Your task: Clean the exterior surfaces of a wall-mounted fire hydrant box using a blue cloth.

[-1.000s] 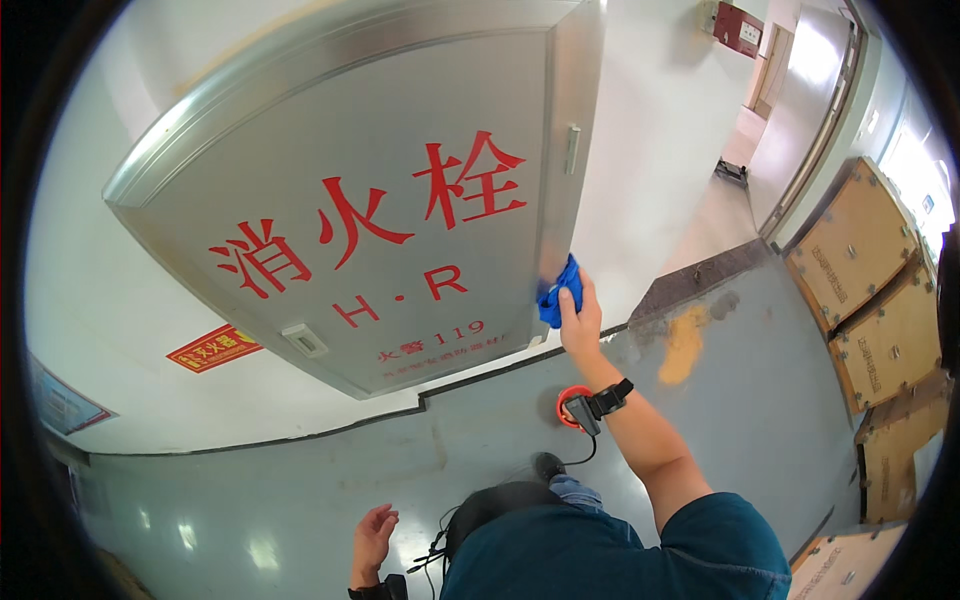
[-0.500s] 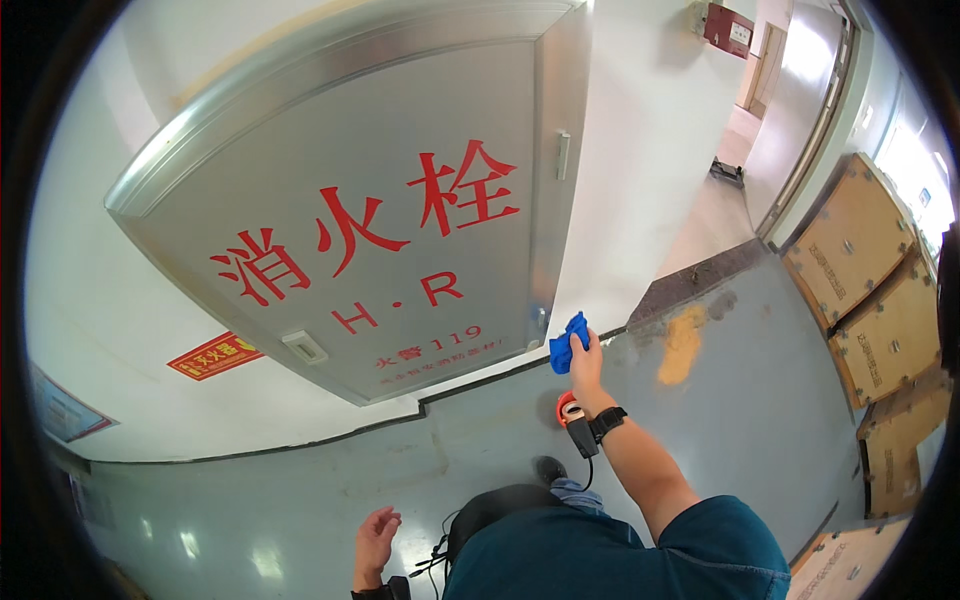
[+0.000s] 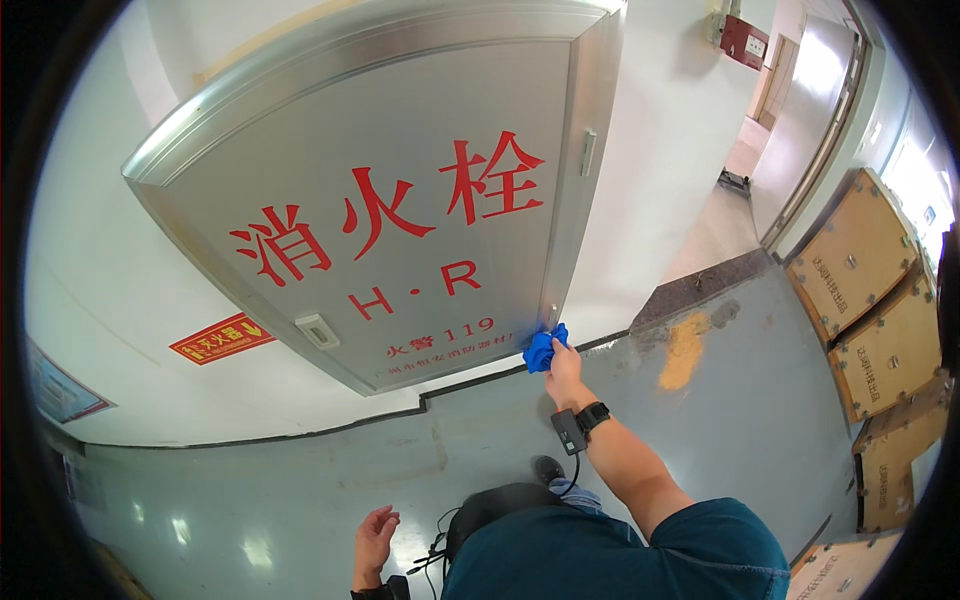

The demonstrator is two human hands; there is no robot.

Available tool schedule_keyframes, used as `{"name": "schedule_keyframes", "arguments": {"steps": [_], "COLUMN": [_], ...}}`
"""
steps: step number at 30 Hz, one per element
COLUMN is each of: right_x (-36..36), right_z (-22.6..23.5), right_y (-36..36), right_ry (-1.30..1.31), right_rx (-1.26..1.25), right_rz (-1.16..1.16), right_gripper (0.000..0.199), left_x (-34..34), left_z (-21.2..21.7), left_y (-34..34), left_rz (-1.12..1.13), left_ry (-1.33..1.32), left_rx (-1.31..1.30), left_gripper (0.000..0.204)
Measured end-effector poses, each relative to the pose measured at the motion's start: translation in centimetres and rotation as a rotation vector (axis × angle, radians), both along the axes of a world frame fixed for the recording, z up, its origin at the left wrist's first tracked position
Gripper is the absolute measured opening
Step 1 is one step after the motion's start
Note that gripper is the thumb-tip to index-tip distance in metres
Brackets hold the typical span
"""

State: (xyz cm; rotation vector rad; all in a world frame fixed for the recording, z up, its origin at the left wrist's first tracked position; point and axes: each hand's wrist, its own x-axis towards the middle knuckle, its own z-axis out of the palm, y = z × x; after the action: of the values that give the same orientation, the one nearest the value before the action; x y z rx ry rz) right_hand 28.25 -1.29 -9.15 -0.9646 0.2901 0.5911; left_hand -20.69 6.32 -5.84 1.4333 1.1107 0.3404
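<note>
A large grey metal wall cabinet with red lettering fills the upper middle of the view. My right hand presses a crumpled blue cloth against the cabinet's lower right corner. A black watch and a small black device with a cable sit on that wrist. My left hand hangs low near my body, fingers loosely curled, holding nothing.
A red sign is stuck on the white wall left of the cabinet. Stacked wooden crates stand along the right. The grey floor has an orange stain. A corridor with a red wall box runs off at the upper right.
My right hand has slid the blue cloth down the cabinet's right edge, from mid-height to its bottom corner. My left hand has stayed low by my body.
</note>
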Motion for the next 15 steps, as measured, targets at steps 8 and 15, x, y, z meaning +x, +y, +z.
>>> {"name": "schedule_keyframes", "arguments": {"steps": [8,15], "right_x": [0.3,0.2], "right_z": [0.7,3.5], "right_y": [-0.1,-0.9], "right_ry": [0.034,0.034], "right_rx": [0.002,0.060], "right_rz": [-0.070,-0.084], "right_gripper": [0.021,0.025], "left_x": [0.1,1.3], "left_z": [-0.5,0.4], "left_y": [0.1,0.2], "left_rz": [-0.020,-0.089], "left_ry": [0.010,0.029], "left_rx": [-0.004,0.027], "left_gripper": [0.030,0.031]}}
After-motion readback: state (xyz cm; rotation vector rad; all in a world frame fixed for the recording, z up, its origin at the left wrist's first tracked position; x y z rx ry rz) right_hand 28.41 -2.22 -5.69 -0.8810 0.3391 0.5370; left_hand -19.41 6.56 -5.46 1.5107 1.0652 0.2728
